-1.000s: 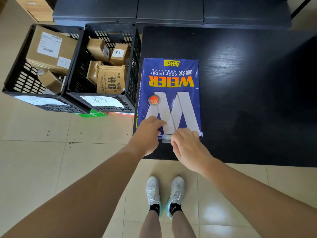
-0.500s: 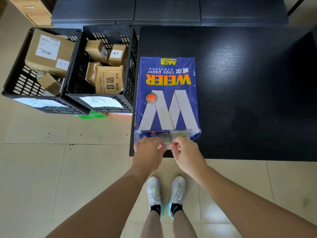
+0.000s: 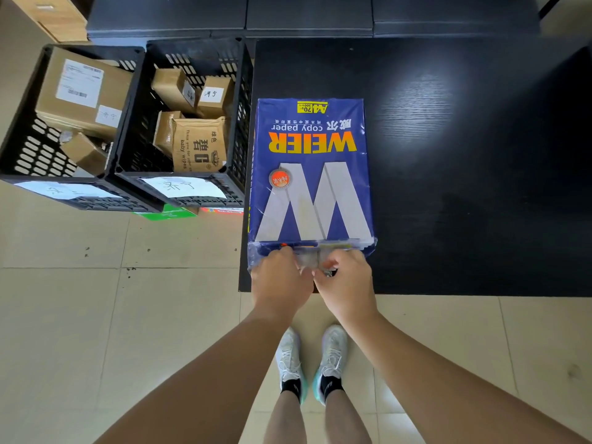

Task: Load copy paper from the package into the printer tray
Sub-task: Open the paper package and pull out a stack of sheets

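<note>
A blue package of copy paper [image 3: 312, 174] with a large grey W and orange lettering lies flat on the black table [image 3: 464, 155], along its left side, its near end toward me. My left hand [image 3: 280, 283] and my right hand [image 3: 347, 283] sit side by side at that near end, fingers pinched on the folded, taped wrapper flap. The flap's tape shows between my fingertips. White sheet edges peek out at the package's near right corner. No printer or tray is in view.
Two black plastic crates [image 3: 179, 190] holding cardboard boxes stand on the floor left of the table, touching its left edge. A dark cabinet [image 3: 307, 14] runs along the back. Beige floor tiles and my white shoes [image 3: 310, 363] lie below the table's near edge.
Both hands slid from the package's top face down to its near end and took hold of the wrapper flap. The view shifted slightly closer.
</note>
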A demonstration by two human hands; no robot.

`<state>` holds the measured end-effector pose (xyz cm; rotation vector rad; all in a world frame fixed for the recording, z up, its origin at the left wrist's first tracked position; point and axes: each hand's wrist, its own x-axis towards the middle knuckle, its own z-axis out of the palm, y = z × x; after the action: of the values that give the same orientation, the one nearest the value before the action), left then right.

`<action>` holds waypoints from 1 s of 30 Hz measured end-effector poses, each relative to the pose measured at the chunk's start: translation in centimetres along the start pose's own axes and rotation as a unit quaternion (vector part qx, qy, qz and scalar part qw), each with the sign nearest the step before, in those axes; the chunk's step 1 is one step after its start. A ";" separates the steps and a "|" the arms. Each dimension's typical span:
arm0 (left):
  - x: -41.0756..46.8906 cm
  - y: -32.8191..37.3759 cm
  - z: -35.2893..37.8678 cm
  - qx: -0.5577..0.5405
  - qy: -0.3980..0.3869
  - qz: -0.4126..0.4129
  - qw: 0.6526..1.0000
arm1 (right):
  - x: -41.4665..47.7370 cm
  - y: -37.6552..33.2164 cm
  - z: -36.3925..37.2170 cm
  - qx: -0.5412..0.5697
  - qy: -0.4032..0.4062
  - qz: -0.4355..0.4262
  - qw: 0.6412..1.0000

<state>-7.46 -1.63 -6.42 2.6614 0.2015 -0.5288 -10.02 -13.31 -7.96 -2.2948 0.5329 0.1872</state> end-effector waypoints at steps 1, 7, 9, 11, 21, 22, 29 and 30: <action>0.1 0.0 0.0 -0.014 0.001 -0.001 1.000 | 0.2 0.2 0.0 0.008 0.000 -0.010 1.000; -0.3 -0.1 -0.1 -0.044 0.038 0.040 0.997 | -0.2 0.7 -0.5 0.042 0.012 -0.046 0.998; -0.6 -0.1 -0.3 -0.042 0.055 0.055 0.996 | -0.5 0.5 -1.0 0.055 0.038 -0.045 0.997; -0.9 0.0 -0.5 -0.042 0.072 0.065 0.994 | -0.8 0.3 -1.5 0.076 0.058 -0.025 0.995; -0.8 0.0 -2.1 0.010 0.155 0.154 0.976 | 0.2 1.6 -4.5 0.101 0.150 0.109 0.977; -0.7 -0.1 -2.2 0.012 0.158 0.160 0.974 | 0.3 1.7 -4.7 0.102 0.158 0.112 0.976; -0.2 -0.2 -2.7 0.024 0.148 0.172 0.974 | 0.8 1.6 -4.6 0.097 0.146 0.093 0.980; -0.2 -0.1 -2.7 0.024 0.149 0.168 0.974 | 0.8 1.7 -4.5 0.087 0.143 0.086 0.982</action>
<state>-6.75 -0.38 -4.06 2.7306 -0.1782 -0.0256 -10.13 -17.81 -6.18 -2.1161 0.8620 -0.1064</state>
